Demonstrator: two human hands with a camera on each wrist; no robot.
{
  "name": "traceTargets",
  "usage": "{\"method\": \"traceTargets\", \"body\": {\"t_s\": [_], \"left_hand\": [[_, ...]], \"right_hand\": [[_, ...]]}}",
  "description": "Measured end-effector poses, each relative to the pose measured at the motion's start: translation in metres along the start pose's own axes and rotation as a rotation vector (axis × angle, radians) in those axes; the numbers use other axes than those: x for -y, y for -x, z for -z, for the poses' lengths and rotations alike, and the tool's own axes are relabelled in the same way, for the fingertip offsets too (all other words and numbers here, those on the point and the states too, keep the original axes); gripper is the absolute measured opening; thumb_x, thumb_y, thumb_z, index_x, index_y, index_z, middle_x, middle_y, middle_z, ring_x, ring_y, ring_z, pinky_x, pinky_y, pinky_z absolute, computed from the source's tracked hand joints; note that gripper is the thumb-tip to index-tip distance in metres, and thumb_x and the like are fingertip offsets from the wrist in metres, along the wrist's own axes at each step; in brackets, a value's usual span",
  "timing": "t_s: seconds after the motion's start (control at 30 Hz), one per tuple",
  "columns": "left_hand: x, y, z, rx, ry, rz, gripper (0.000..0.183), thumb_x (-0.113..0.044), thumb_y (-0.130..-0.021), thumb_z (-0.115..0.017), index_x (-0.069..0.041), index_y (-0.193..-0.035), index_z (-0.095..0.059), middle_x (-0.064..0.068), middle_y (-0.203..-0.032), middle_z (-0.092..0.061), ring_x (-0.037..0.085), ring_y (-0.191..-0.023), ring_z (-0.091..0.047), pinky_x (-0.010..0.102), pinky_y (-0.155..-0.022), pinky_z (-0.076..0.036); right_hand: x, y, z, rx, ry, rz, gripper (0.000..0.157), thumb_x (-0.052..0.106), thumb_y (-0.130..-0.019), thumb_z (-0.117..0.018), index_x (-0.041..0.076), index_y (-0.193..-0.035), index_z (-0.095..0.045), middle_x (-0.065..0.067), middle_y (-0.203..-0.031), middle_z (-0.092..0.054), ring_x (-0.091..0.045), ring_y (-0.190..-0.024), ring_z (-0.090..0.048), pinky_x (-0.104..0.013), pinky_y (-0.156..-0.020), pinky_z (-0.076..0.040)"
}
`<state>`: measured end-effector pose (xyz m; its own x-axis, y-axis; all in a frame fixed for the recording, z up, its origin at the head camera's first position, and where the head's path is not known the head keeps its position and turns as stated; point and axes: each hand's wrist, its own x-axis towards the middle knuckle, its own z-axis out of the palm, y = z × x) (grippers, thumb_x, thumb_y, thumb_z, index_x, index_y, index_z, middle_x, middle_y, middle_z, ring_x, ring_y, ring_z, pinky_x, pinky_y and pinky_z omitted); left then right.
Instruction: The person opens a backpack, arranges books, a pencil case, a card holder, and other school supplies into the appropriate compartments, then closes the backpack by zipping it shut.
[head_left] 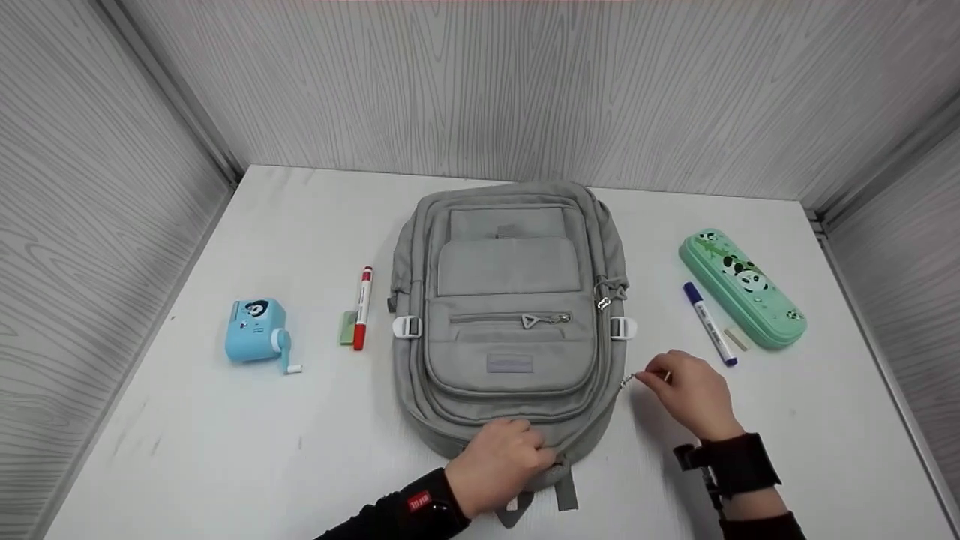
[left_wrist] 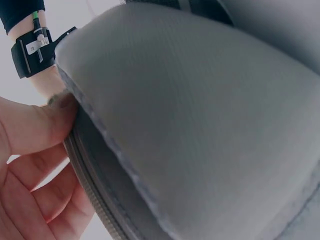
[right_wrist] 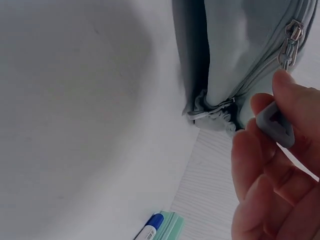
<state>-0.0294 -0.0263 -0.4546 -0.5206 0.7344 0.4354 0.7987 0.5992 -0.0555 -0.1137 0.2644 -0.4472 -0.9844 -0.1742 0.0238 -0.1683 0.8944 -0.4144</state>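
Observation:
A grey backpack [head_left: 510, 315] lies front side up in the middle of the white table. Near its lower end in the head view, my left hand [head_left: 499, 457] grips the bag's edge; the left wrist view shows the thumb against the fabric beside a zipper track [left_wrist: 95, 195]. At the bag's right side, my right hand [head_left: 690, 390] pinches a zipper pull [right_wrist: 276, 125], a grey triangular tab. Its metal slider [right_wrist: 294, 32] sits on the zipper just beyond the fingertips. A second zipper pull [head_left: 604, 302] hangs higher on the same side.
Left of the bag are a blue crank sharpener [head_left: 253, 334], a red marker [head_left: 363, 307] and a green eraser [head_left: 348, 328]. To the right lie a blue marker [head_left: 709, 322], a small beige stick [head_left: 736, 339] and a green panda pencil case [head_left: 742, 289]. Panels enclose the table.

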Motion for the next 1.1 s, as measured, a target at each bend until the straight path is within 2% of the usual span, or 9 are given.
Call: {"method": "traceTargets", "body": {"t_s": [0.17, 0.43, 0.67, 0.93, 1.1], "left_hand": [[0.007, 0.005, 0.003, -0.04, 0.015, -0.03, 0.014, -0.031, -0.077, -0.077, -0.026, -0.068, -0.067, -0.012, -0.066, -0.058, 0.007, -0.06, -0.051, 0.021, -0.051, -0.031], [0.01, 0.012, 0.002, -0.063, 0.028, -0.044, 0.014, -0.023, -0.07, -0.08, -0.025, -0.069, -0.066, -0.013, -0.068, -0.059, 0.008, -0.062, -0.051, 0.021, -0.057, -0.039], [0.011, 0.013, 0.002, -0.099, 0.043, -0.039, 0.024, -0.038, -0.082, -0.077, -0.024, -0.067, -0.065, -0.013, -0.067, -0.059, 0.008, -0.06, -0.05, 0.021, -0.055, -0.038], [0.012, 0.015, 0.002, -0.047, 0.058, -0.039, 0.016, -0.02, -0.073, -0.078, -0.024, -0.067, -0.064, -0.012, -0.065, -0.056, 0.007, -0.06, -0.049, 0.02, -0.053, -0.036], [0.012, 0.016, 0.0, -0.041, 0.067, -0.033, 0.016, -0.02, -0.073, -0.078, -0.024, -0.068, -0.064, -0.012, -0.065, -0.055, 0.008, -0.059, -0.049, 0.021, -0.053, -0.035]], "right_hand": [[-0.004, -0.02, 0.0, 0.007, 0.03, 0.029, 0.013, 0.02, -0.087, -0.075, 0.009, -0.08, -0.073, -0.005, -0.077, -0.069, -0.017, -0.066, -0.059, -0.032, -0.058, -0.044], [-0.014, -0.053, 0.002, 0.003, 0.065, 0.041, 0.015, 0.017, -0.088, -0.072, 0.004, -0.083, -0.074, -0.014, -0.082, -0.071, -0.027, -0.07, -0.064, -0.043, -0.062, -0.05], [-0.013, -0.081, 0.007, -0.009, 0.111, 0.019, 0.015, 0.02, -0.088, -0.071, 0.006, -0.084, -0.076, -0.014, -0.085, -0.074, -0.032, -0.074, -0.068, -0.049, -0.062, -0.052], [-0.008, -0.099, 0.002, -0.088, 0.139, -0.065, 0.016, 0.02, -0.087, -0.072, 0.005, -0.084, -0.076, -0.018, -0.086, -0.074, -0.038, -0.073, -0.068, -0.054, -0.058, -0.052], [-0.002, -0.102, -0.001, -0.118, 0.145, -0.068, 0.015, 0.017, -0.087, -0.071, 0.003, -0.082, -0.076, -0.019, -0.084, -0.074, -0.039, -0.072, -0.068, -0.055, -0.058, -0.052]]}}
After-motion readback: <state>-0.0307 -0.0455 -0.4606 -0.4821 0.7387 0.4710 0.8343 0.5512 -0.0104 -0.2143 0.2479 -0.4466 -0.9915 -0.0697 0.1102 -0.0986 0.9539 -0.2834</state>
